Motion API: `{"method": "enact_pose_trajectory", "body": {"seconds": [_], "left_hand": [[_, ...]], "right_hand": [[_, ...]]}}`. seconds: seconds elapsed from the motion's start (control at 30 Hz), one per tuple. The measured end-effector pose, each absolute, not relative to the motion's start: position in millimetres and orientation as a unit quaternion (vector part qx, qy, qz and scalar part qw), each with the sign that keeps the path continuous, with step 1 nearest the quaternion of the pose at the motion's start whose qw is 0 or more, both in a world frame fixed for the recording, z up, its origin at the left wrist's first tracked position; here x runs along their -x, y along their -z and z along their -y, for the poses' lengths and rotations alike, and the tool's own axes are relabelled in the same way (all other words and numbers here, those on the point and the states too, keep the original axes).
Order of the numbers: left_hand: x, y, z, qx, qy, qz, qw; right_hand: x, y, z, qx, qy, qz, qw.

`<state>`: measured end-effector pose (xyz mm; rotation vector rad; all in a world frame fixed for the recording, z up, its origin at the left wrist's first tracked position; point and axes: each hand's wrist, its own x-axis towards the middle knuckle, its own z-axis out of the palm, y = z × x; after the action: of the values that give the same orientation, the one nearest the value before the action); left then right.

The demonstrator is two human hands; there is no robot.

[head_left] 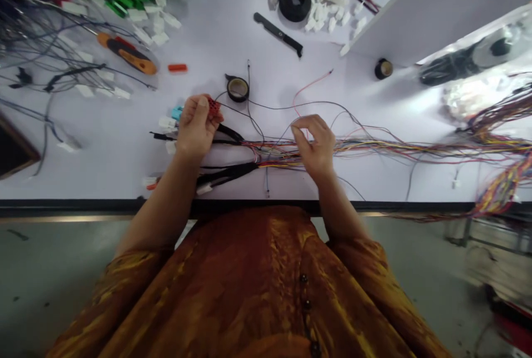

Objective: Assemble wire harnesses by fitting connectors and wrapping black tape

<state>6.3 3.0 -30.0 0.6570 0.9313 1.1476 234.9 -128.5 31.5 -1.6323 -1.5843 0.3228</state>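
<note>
One red connector (215, 108) pinched in left hand (196, 126), thin wire (286, 132) pinched in right hand (317, 143)

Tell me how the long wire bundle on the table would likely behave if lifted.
The wire bundle would probably sag and spread, since its thin strands fan apart. Its black-wrapped branch looks likely to bend less, being bound together. The stray pink wire might snag or trail, as it curls out to one side.
</note>
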Motion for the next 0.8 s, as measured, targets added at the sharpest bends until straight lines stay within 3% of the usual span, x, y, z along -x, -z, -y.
{"method": "enact_pose_trajectory", "body": {"seconds": [0.23,0.5,0.8], "left_hand": [[-6.9,23.2,-4.0,-0.273,-0.502,-0.422,0.704],[-7.0,21.8,-4.2,-0.293,-0.495,-0.412,0.706],[1.0,37.6,-9.6,-0.355,-0.467,-0.374,0.718]], "right_hand": [[-290.2,-29.4,205.8,0.71,-0.143,0.643,0.25],[-246.8,-11.2,192.6,0.704,-0.216,0.661,0.145],[-233.4,-25.0,197.6,0.744,-0.226,0.614,0.135]]}}
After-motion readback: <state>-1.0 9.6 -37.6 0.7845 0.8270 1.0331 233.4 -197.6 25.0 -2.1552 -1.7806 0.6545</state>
